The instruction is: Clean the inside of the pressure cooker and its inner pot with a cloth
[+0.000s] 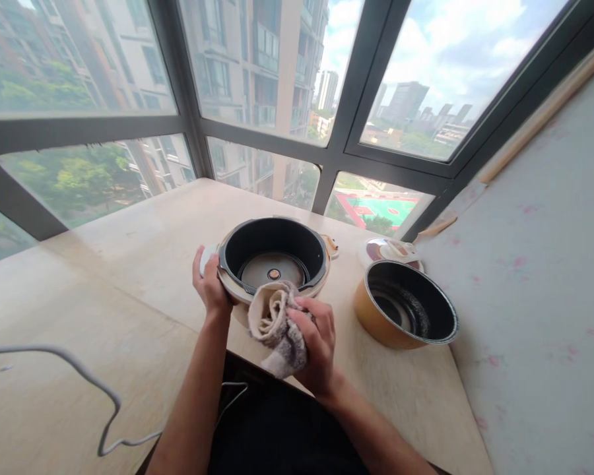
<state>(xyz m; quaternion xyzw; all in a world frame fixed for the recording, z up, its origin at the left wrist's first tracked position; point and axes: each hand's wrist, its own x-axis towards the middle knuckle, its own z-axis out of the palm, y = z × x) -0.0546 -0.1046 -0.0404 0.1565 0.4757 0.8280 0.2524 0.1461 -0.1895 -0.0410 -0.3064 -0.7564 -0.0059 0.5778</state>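
Note:
A pressure cooker body [237, 288] stands on the wooden counter with its top off, so its dark inside and round heating plate [250, 269] show. My left hand [212, 282] grips the side handle [206, 258] at the cooker's left. Bunched in my right hand [317, 336] is a brown and white cloth [277, 323], held at the cooker's near rim and covering part of it. To the right, a gold inner pot [383, 324] with a dark, worn inside sits upright, apart from both hands.
Behind the inner pot lies a pale lid [396, 249]. A grey cable [79, 366] runs over the counter [123, 297] at the left. Framed windows [272, 142] border the far side, and a flowered wall [529, 277] closes off the right.

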